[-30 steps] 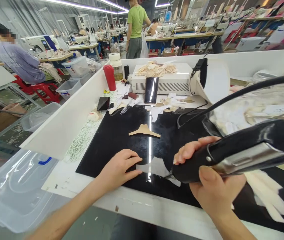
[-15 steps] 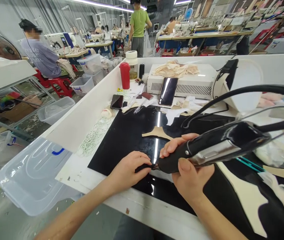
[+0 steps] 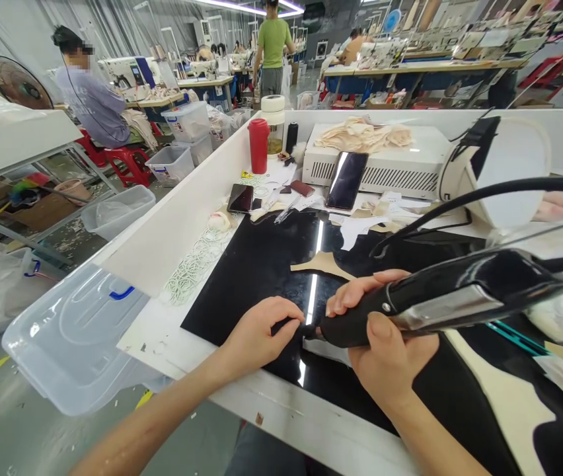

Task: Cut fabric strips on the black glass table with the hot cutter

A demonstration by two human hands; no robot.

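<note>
My right hand (image 3: 385, 350) is wrapped round a black corded handheld tool (image 3: 440, 297) with a long silver lever along its side. The tool's narrow tip points left, just above a glossy black sheet (image 3: 256, 264). Right at that tip, my left hand (image 3: 266, 330) is pinched closed, thumb against fingers; what lies between them is too small to make out. Under the tool's front end shows a pale strip (image 3: 328, 352). Beyond my hands, a beige cut piece (image 3: 324, 263) rests on the sheet, and a larger cream piece (image 3: 504, 390) lies to the right of my right forearm.
A white ventilated box (image 3: 375, 173) bearing beige fabric, a leaning phone (image 3: 347, 180), a red cup (image 3: 258, 147) and a jar stand at the back. Tangled pale cord (image 3: 199, 268) lies left. A thick black cable arches at right. Plastic bins (image 3: 78, 330) sit beside the table; people work beyond.
The view has shifted slightly, so most things appear a little further right. My left hand stays at the tool's tip, and the tool remains in my right hand.
</note>
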